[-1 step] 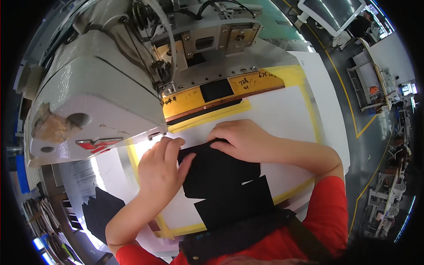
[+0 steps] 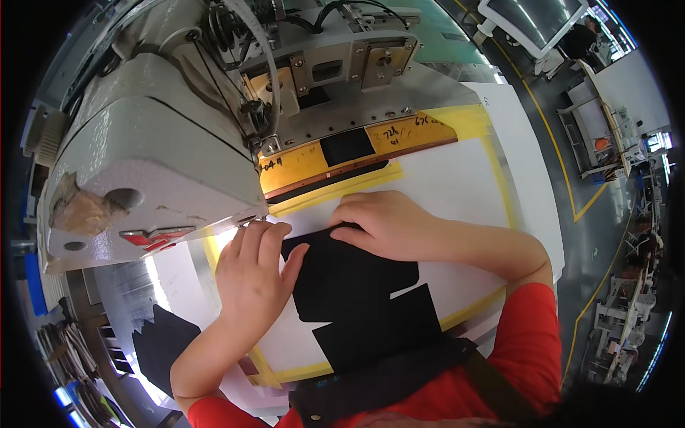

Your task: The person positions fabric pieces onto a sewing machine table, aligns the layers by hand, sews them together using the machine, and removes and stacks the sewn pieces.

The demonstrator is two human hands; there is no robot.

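Observation:
A flat black panel (image 2: 349,278), perhaps fabric or leather, lies on the white work plate (image 2: 449,192) in front of the sewing machine (image 2: 150,164). My right hand (image 2: 382,222) pinches its top edge between thumb and curled fingers. At the panel's upper left corner is my left hand (image 2: 251,267), its thumb apart from the stretched fingers; the fingertips reach under the machine head and are partly hidden. Another black section (image 2: 382,324) spreads just below, towards my body; whether it is joined to the panel I cannot tell.
A yellow clamp bar (image 2: 300,160) with handwriting crosses behind my hands. Yellow tape (image 2: 310,371) borders the plate. One more black piece (image 2: 164,346) lies at the lower left, by my left forearm. A monitor (image 2: 539,21) stands at the far right.
My left hand has shifted slightly left, with its thumb now nearer the panel's edge. My right hand keeps its pinch on the panel.

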